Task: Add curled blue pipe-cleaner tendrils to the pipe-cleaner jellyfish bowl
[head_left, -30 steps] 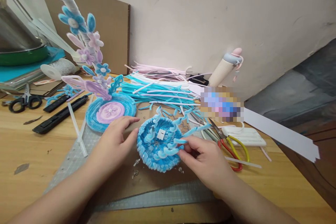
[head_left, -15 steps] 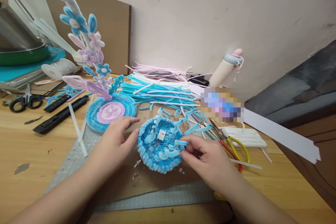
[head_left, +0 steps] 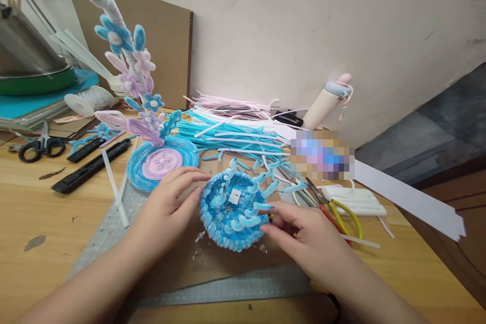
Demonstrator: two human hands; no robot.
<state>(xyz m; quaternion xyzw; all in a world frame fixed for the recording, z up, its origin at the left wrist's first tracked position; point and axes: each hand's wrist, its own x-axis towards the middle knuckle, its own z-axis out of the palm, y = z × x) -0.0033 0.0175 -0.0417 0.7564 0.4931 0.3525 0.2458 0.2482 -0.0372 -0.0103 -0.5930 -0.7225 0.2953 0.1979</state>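
Your left hand (head_left: 170, 207) curves loosely at the bowl (head_left: 212, 233); whether your right hand (head_left: 304, 228) pinches the curl (head_left: 253, 210) is unclear. A hard tug could detach it.

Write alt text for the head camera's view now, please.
A person's left hand and right hand flank a fuzzy blue bowl-shaped piece with curled strands, over brown cardboard. Behind it lie blue, white and pink fuzzy stems; to the left, a flowered stalk rises above a round blue base.
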